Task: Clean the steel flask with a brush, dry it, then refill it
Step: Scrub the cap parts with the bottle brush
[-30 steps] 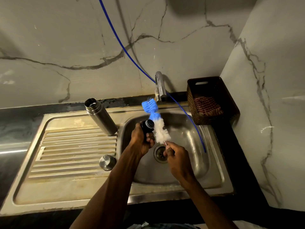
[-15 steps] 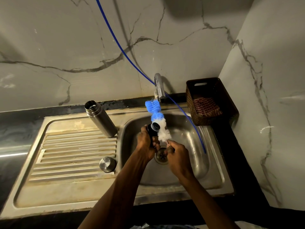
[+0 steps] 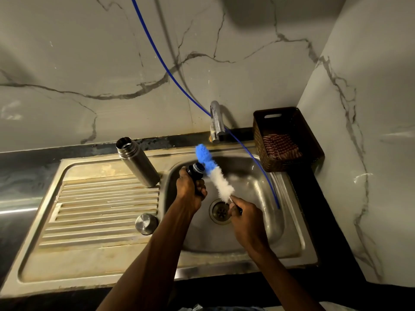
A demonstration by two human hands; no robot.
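Scrubbing is underway at centre frame: the left hand [image 3: 190,187] is gripping a dark stopper [image 3: 197,171], the right hand [image 3: 246,215] is pinching the brush [image 3: 213,173] handle. The steel flask [image 3: 137,161] is standing open left of the basin; drying and refilling are seemingly waiting.

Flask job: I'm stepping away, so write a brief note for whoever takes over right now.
Left hand grips the dark stopper over the basin. Right hand holds the brush by its handle, bristles against the stopper. Flask stands open on the drainboard, its steel cap near the basin edge. Tap shows no water running. Whether the flask is already scrubbed can't be told. Left: drying with the cloth in the basket, refilling.
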